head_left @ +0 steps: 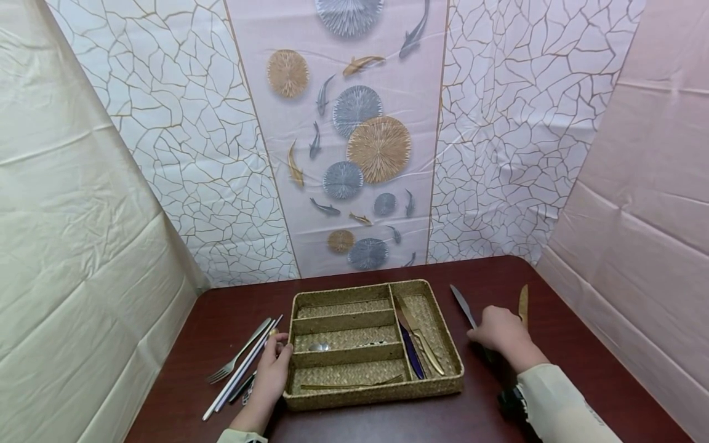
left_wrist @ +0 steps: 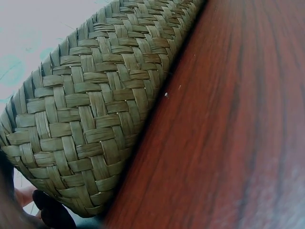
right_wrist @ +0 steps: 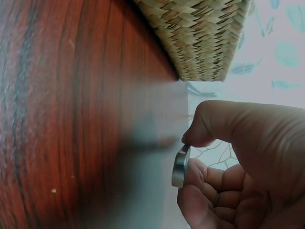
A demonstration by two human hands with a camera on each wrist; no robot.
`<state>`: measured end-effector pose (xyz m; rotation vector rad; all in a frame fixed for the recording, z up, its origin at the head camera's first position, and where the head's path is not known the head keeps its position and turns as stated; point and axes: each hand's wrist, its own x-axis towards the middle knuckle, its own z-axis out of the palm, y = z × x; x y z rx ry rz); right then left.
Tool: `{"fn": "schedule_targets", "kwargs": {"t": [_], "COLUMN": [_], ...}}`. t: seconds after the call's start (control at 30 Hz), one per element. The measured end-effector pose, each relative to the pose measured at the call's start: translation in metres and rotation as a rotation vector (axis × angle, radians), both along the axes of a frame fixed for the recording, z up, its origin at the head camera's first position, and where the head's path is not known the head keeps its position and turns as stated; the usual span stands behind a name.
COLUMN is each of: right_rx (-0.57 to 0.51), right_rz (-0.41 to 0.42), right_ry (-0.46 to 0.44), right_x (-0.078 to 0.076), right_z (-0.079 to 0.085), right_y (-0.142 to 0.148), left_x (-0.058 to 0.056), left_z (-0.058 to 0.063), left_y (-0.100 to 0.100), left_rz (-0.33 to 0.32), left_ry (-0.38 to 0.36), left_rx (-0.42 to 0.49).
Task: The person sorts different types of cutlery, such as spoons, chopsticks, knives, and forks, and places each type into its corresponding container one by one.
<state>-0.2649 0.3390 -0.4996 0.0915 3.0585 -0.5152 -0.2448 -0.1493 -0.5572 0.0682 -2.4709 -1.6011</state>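
My left hand (head_left: 269,372) touches the outer left wall of a woven divided tray (head_left: 376,399), with thumb and fingertips near its rim. My right hand (head_left: 500,332) pinches a silver table knife (head_left: 464,306) to the right of the tray. Its blade points away from me; in the right wrist view the metal handle end (right_wrist: 180,168) shows between thumb and fingers. A gold knife (head_left: 523,303) lies just beyond that hand. Inside the tray's right compartment lie a gold knife (head_left: 425,351) and a purple-handled knife (head_left: 411,352).
A silver spoon (head_left: 318,347) lies in the tray's middle compartment, a gold fork (head_left: 354,386) in the front one. Left of the tray are a silver fork (head_left: 242,352), chopsticks (head_left: 244,369) and other cutlery, partly hidden by my left hand. Curtains hang around the dark red table (head_left: 183,369).
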Motion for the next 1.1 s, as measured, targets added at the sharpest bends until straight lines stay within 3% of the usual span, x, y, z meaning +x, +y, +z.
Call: {"fn": "schedule_targets", "kwargs": {"t": [0.73, 1.1], "right_rx": [-0.06, -0.08], "right_rz": [0.007, 0.037], "right_ry": [0.126, 0.145], "right_x": [0.006, 0.008], "right_z": [0.034, 0.039], "right_y": [-0.027, -0.05], "left_x": [0.002, 0.001], "left_z": [-0.001, 0.0], "left_y": [0.0, 0.001], "left_rz": [0.005, 0.005], "left_ry": [-0.017, -0.017], "left_rx": [0.002, -0.003]}}
